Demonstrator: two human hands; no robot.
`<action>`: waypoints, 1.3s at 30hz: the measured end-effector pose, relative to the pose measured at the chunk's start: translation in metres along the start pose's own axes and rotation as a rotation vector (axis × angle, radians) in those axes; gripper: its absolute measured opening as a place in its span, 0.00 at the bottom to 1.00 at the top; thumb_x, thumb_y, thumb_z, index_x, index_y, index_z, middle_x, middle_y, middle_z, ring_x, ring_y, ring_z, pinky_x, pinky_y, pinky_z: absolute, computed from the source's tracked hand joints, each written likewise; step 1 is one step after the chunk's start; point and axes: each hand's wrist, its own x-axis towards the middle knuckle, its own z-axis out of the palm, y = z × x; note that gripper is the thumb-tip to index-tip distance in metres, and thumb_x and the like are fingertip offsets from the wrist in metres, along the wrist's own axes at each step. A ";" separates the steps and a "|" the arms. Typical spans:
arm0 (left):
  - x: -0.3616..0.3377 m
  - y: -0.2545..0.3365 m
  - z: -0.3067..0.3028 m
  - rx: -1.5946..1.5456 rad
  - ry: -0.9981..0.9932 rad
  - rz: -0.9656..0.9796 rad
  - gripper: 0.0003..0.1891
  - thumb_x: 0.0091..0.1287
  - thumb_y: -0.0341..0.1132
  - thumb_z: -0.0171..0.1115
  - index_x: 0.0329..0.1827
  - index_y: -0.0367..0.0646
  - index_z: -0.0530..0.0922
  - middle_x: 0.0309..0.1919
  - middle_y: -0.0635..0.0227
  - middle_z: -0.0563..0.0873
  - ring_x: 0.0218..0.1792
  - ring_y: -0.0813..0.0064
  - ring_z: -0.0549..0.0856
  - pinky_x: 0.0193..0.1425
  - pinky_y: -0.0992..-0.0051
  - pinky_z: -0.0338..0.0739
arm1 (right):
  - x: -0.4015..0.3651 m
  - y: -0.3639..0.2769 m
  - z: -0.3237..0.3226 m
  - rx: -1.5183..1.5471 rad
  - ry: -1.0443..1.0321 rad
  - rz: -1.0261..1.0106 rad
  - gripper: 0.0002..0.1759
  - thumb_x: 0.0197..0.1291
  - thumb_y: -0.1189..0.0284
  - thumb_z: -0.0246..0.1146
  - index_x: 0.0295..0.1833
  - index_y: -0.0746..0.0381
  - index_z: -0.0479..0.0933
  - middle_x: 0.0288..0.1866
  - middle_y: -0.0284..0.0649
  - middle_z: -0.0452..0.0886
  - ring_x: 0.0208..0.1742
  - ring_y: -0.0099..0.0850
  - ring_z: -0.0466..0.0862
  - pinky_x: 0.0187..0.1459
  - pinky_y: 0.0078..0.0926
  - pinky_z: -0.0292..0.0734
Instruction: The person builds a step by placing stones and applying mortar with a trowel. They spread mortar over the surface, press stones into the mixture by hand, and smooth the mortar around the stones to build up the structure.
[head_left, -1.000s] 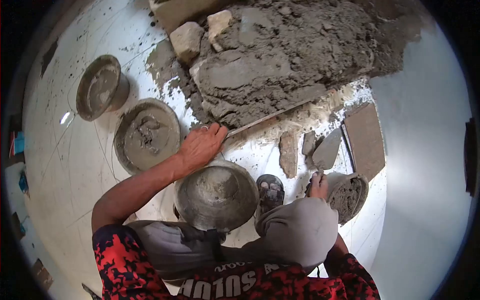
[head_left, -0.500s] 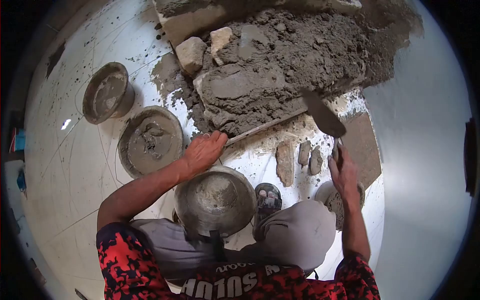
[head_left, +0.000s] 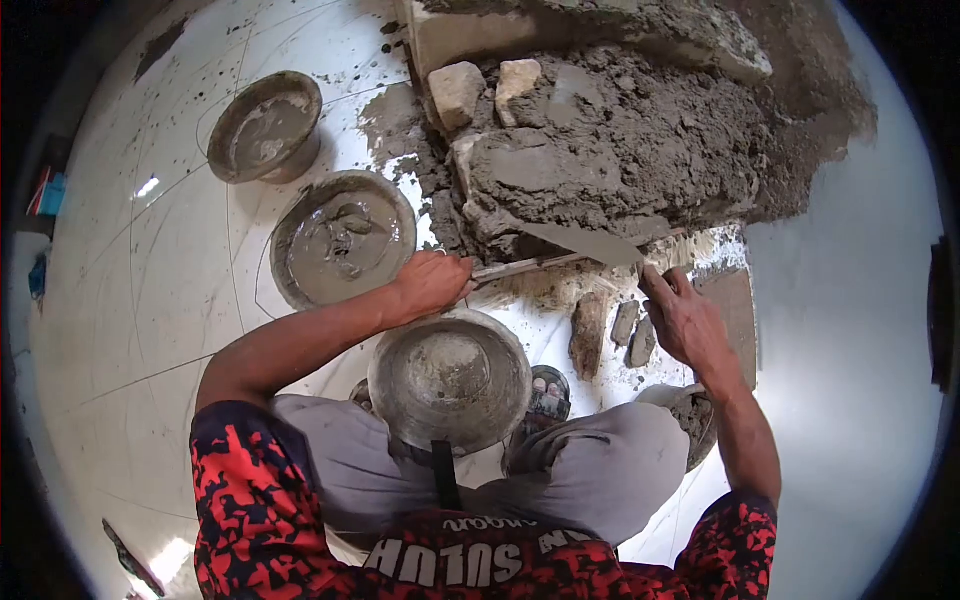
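Observation:
My left hand (head_left: 436,282) is closed on the near end of a thin straight strip (head_left: 525,267), which runs along the front edge of a thick bed of wet grey mortar (head_left: 660,150). In my right hand (head_left: 688,322) is a trowel, gripped by its handle. Its flat pointed blade (head_left: 590,241) lies over the strip and the mortar's front edge, tip toward the left. A smoothed patch (head_left: 525,168) shows on the mortar near the blade. Two pale stone pieces (head_left: 457,96) stand at the bed's left end.
Left of the mortar are two tubs of wet grey mix, one nearer (head_left: 290,235) and one farther (head_left: 222,160). A third basin (head_left: 522,370) sits between my legs. Several broken pieces (head_left: 588,335) lie below the strip. Another mortar-filled container (head_left: 705,440) is by my right knee.
The trowel has swung left and turned, its blade now over the strip and mortar edge. My left hand stays on the strip. The whole view has shifted slightly.

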 end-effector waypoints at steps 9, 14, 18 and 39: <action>0.002 -0.004 0.011 -0.077 0.029 0.002 0.15 0.63 0.42 0.55 0.33 0.37 0.78 0.26 0.54 0.84 0.31 0.55 0.85 0.34 0.57 0.79 | 0.019 -0.033 0.010 -0.189 -0.147 -0.147 0.23 0.58 0.76 0.53 0.61 0.65 0.62 0.42 0.54 0.74 0.33 0.50 0.82 0.32 0.44 0.77; 0.002 -0.004 0.014 -0.033 0.036 0.017 0.12 0.61 0.38 0.54 0.31 0.38 0.80 0.27 0.55 0.85 0.32 0.56 0.86 0.35 0.58 0.80 | 0.032 -0.052 -0.007 -0.246 -0.207 -0.204 0.18 0.59 0.73 0.54 0.56 0.60 0.65 0.42 0.50 0.75 0.31 0.50 0.81 0.31 0.44 0.77; 0.003 -0.006 0.018 -0.024 0.042 0.047 0.14 0.62 0.40 0.55 0.33 0.37 0.78 0.26 0.55 0.85 0.31 0.56 0.86 0.34 0.59 0.80 | 0.058 -0.044 -0.046 -0.218 -0.250 -0.114 0.12 0.61 0.68 0.56 0.50 0.57 0.72 0.41 0.48 0.78 0.32 0.48 0.82 0.31 0.42 0.78; 0.005 -0.003 0.008 -0.084 -0.007 0.002 0.19 0.64 0.47 0.56 0.33 0.35 0.77 0.28 0.53 0.84 0.32 0.53 0.85 0.36 0.56 0.79 | 0.141 0.028 -0.058 -0.514 -0.361 -0.231 0.14 0.58 0.66 0.53 0.30 0.66 0.76 0.25 0.48 0.80 0.27 0.42 0.81 0.33 0.42 0.76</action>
